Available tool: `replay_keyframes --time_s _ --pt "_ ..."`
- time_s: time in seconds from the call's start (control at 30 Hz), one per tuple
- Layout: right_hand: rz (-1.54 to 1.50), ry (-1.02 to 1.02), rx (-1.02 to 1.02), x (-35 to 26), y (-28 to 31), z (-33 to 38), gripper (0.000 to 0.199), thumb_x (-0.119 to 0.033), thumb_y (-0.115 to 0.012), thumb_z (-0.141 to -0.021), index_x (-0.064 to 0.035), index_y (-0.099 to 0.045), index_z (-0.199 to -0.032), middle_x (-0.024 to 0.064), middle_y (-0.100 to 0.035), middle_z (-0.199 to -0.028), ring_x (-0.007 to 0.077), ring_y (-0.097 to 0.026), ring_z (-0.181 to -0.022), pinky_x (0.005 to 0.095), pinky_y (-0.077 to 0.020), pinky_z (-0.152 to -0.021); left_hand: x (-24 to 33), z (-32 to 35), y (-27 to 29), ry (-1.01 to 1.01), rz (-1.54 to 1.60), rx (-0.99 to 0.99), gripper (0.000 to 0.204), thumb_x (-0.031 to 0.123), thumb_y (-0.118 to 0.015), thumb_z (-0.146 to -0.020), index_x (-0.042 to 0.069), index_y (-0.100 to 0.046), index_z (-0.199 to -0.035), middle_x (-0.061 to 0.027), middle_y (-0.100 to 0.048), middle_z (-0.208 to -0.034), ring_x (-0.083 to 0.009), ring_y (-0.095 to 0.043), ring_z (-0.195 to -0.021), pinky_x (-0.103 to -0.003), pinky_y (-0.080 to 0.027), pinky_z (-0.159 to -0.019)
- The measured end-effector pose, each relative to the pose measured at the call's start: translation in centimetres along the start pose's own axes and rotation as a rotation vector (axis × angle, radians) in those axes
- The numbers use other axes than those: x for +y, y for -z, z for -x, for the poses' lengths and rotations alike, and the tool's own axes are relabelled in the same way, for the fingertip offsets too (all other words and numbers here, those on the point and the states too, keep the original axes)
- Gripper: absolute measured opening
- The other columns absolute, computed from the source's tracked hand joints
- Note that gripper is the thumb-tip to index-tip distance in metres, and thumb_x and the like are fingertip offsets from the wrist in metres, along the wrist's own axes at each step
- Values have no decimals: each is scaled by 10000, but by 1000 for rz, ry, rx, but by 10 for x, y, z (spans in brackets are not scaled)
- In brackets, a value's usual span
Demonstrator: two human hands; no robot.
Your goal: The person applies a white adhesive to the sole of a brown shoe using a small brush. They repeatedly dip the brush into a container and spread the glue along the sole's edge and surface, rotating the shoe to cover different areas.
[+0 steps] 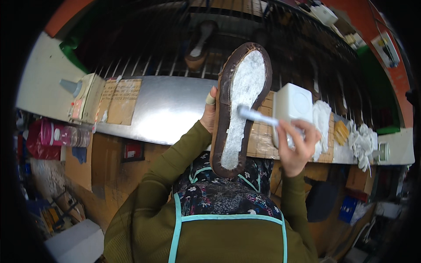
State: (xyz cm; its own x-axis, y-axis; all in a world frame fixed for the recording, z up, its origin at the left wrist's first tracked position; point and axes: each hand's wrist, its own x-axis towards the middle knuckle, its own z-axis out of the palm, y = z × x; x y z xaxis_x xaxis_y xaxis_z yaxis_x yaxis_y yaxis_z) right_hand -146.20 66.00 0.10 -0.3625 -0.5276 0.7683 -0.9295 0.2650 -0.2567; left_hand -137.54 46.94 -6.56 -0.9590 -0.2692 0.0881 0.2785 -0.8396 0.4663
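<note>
At twelve o'clock from the body, a dark-brown shoe [221, 140], sole showing a pale fibrous pad [248, 81], is held at its nine-o'clock edge by the left hand [208, 115], its fingers hidden. A slim pale-handled brush [262, 117] is pinched in the right hand's [298, 147] curled fingers, at three o'clock. The brown rim could be smeared if the brush were swung wide.

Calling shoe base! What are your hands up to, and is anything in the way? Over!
Left hand holding brown shoe, underside showing. Right hand gripping pale, blurred brush. Only the brush crosses the white middle panel; contact unclear.
</note>
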Motion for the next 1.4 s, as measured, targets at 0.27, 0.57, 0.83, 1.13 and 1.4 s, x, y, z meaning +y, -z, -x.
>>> replay_keyframes --time_s 0.27,0.57,0.83,1.13,1.4 --pt "-383 -122 -178 -22 -17 -5 163 -139 -788 -711 -123 -756 -870 36 -578 -889 149 -539 -716 299 -363 -717 41 14 16 -96 -191 98 992 799 -426 -781 52 -346 -1428 -178 -487 -1353 -251 -553 -1178 -372 -484 -981" --pt "-198 -243 40 -9 -94 -95 117 -185 -748 -782 -106 -727 -866 28 -551 -932 127 -518 -664 320 -327 -748 59 33 50 -65 -136 21 1008 754 -577 -725 34 -378 -1402 -178 -510 -1332 -250 -556 -1180 -371 -487 -986" --pt "-298 -41 -107 -56 -117 -40 162 -185 -749 -762 -80 -702 -877 30 -573 -887 131 -495 -780 304 -304 -738 103 47 65 -298 -133 308 814 659 -491 -855 45 -414 -1384 -150 -522 -1322 -261 -561 -1152 -364 -464 -997" --pt "-590 -603 -370 -2 -249 -75 409 -375 -506 -960 7 -508 -813 203 -523 -830 380 -517 -735 421 -415 -675 227 -26 157 -95 303 340 528 434 -517 -844 70 -539 -1226 -167 -586 -1107 -223 -595 -927 -384 -386 -738" --pt "-295 -407 -409 -29 -365 -102 689 -569 -645 -787 81 -542 -992 340 -510 -1060 494 -540 -944 533 -459 -812 327 -75 254 -637 -979 721 411 410 -586 -821 110 -585 -1101 -76 -647 -1015 -249 -617 -921 -446 -513 -779"
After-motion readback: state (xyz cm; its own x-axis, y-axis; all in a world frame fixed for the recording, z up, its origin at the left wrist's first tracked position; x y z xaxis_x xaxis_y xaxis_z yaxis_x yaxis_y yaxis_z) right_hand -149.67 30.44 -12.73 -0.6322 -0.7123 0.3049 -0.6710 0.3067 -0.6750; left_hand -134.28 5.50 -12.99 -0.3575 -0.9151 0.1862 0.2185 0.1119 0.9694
